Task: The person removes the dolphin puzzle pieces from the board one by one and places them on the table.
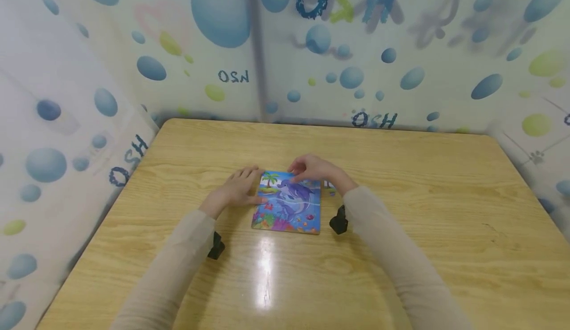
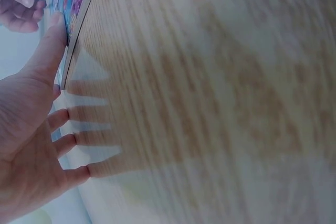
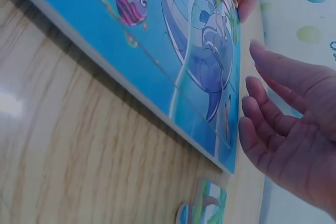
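A puzzle board [image 1: 291, 209] with a dolphin picture lies flat on the table. My left hand [image 1: 238, 187] is at its left side, the thumb on the board and the other fingers spread on the wood. In the left wrist view the left hand's fingertips [image 2: 79, 173] touch the table beside the board's edge. My right hand [image 1: 313, 167] is at the board's far edge, fingers loosely bent. The right wrist view shows nothing between thumb and fingers of that right hand [image 3: 296, 114]. A loose puzzle piece [image 3: 211, 203] lies just off the board's right side.
The wooden table [image 1: 423, 221] reaches a patterned wall covering [image 1: 285, 63] at the back and sides. Black devices [image 1: 339, 221] sit by both wrists. Light reflects off the table in front of the board.
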The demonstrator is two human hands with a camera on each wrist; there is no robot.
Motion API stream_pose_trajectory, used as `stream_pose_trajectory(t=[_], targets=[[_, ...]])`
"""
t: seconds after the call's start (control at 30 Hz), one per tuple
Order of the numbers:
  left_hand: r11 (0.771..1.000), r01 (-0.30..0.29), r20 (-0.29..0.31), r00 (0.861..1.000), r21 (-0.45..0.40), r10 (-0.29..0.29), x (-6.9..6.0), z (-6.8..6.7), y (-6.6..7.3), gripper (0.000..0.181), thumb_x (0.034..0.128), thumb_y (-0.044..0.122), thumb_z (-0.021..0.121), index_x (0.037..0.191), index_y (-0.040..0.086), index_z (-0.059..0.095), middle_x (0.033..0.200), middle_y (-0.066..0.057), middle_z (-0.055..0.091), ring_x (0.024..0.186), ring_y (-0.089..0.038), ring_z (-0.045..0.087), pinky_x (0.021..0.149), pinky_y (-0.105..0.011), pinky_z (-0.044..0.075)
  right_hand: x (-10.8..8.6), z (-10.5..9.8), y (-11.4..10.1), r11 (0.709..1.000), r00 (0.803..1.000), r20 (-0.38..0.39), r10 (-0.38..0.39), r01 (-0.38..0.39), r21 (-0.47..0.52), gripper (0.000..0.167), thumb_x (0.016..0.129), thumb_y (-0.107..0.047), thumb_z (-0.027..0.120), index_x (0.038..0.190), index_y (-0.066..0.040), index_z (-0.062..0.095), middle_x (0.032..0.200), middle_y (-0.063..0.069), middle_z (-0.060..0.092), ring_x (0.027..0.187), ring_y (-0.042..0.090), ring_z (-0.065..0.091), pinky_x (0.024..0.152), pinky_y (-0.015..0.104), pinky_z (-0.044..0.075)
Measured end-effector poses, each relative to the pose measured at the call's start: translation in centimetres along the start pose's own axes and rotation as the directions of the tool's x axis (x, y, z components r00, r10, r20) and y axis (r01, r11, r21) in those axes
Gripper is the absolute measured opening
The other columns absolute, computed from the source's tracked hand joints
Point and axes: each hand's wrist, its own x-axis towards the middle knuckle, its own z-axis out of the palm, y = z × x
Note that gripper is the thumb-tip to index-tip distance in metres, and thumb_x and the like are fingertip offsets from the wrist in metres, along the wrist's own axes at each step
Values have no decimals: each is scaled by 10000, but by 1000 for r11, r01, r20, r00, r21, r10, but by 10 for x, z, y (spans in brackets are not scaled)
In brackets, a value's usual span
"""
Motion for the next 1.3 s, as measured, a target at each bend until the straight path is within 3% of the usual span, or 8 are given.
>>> stream_pose_trajectory(t=[0.23, 0.43, 0.73, 0.87, 1.1, 1.3], targets=[[1000, 0, -11, 1000, 3, 0, -1, -1, 1, 826, 850, 449, 590, 1441, 44, 179, 1496, -248, 133, 1339, -482, 178, 1093, -596, 138, 5, 3, -5, 1000, 999, 24, -28, 28, -3, 321, 826, -145, 674, 1111, -13, 605, 1118, 140, 620, 1062, 244, 557, 936, 339, 454], [1000, 5, -12, 1000, 3, -5, -1, 0, 1, 827, 850, 457, 586, 1443, 46, 180, 1499, -240, 138, 1337, -480, 184, 1091, -598, 144, 11, 6, -7, 995, 997, 58, -53, 58, -79, 313, 813, -127, 685, 1107, -43, 616, 1128, 128, 606, 1072, 245, 541, 947, 352, 442], [1000, 6, -10, 1000, 1, -6, 0, 1, 0, 838, 846, 470, 584, 1445, 47, 178, 1499, -245, 133, 1342, -476, 178, 1102, -586, 125, 13, 7, -13, 983, 994, 111, -17, 38, -182, 321, 801, -142, 700, 1109, -107, 613, 1149, 102, 556, 1094, 236, 502, 961, 367, 424], [1000, 4, -18, 1000, 5, -4, 0, 0, 0, 831, 844, 459, 592, 1439, 41, 190, 1493, -250, 147, 1336, -478, 193, 1103, -582, 129, 14, 5, -19, 957, 991, 136, -8, 47, -285, 324, 812, -172, 691, 1118, -125, 595, 1162, 117, 540, 1094, 247, 506, 956, 378, 430], [1000, 13, -3, 1000, 5, -13, 2, 2, -3, 839, 844, 481, 582, 1448, 61, 177, 1504, -228, 133, 1353, -457, 170, 1118, -559, 110, 18, 3, -27, 889, 979, 205, -9, 102, -446, 333, 817, -209, 686, 1113, -131, 554, 1132, 124, 545, 1029, 237, 523, 902, 364, 451], [1000, 4, -8, 1000, 6, -4, 2, 2, -3, 836, 848, 479, 579, 1447, 54, 179, 1499, -235, 139, 1347, -464, 177, 1111, -570, 120, 20, 3, -31, 872, 970, 241, 37, 86, -481, 418, 785, -245, 715, 1136, -160, 504, 1150, 109, 509, 1022, 223, 504, 890, 355, 447]])
